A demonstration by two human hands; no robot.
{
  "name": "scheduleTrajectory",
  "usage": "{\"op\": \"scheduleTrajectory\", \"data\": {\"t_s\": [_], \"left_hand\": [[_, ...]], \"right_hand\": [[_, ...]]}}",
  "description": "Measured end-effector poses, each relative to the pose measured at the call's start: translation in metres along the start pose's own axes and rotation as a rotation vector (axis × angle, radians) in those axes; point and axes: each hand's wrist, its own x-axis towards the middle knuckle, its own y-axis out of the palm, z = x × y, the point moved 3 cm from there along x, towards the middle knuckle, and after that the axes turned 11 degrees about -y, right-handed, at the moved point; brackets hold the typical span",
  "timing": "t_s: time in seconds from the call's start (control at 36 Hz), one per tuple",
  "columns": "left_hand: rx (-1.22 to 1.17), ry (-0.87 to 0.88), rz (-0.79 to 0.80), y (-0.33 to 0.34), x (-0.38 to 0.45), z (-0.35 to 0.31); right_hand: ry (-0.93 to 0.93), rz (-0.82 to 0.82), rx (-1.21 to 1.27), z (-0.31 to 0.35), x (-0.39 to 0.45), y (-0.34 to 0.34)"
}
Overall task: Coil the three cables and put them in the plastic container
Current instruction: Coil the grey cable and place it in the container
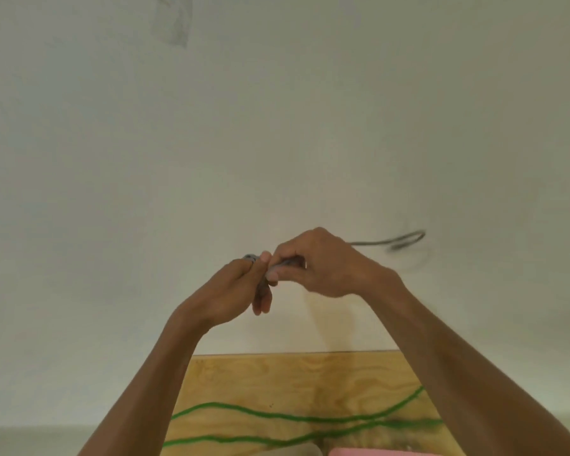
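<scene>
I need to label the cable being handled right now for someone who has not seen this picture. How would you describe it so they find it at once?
Start at the white wall filling most of the view; in front of it the left hand and right hand meet, raised above the wooden table. The grey cable is pinched between them and trails off blurred to the right. Unlike the green cable on the table, it is thin, grey and airborne.

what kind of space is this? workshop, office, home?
Hard to say; probably a makeshift workbench in a plain room. A bare plywood tabletop stands against an unmarked white wall, a green cable lies loose across it, and both hands hold a grey cable up.
</scene>
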Motion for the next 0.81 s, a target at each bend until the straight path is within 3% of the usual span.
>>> {"op": "scheduleTrajectory", "data": {"t_s": [0.14, 0.22, 0.31, 0.44, 0.53, 0.72, 0.81], "left_hand": [[-0.549, -0.117, 0.395, 0.016, -0.015, 0.0], [-0.832, -0.029, 0.502, 0.024, -0.019, -0.009], [-0.969, 0.103, 0.565, 0.024, -0.019, -0.023], [-1.0, 0.165, 0.346, 0.01, -0.011, -0.034], [-1.183, 0.154, 0.22, 0.0, -0.006, -0.037], [-1.491, 0.147, -0.02, -0.012, 0.011, -0.022], [-1.587, 0.174, -0.18, -0.033, 0.019, -0.013]], "right_hand": [[-0.032, -0.209, 0.281, -0.015, 0.011, -0.02], [-0.013, -0.246, 0.437, -0.026, 0.015, -0.011], [0.047, -0.244, 0.751, -0.035, 0.012, 0.021], [0.098, -0.214, 1.006, -0.028, -0.008, 0.067], [0.195, -0.239, 1.084, -0.021, -0.015, 0.087], [0.218, -0.361, 0.956, -0.011, -0.018, 0.09], [0.28, -0.507, 1.051, -0.015, -0.025, 0.093]]}}
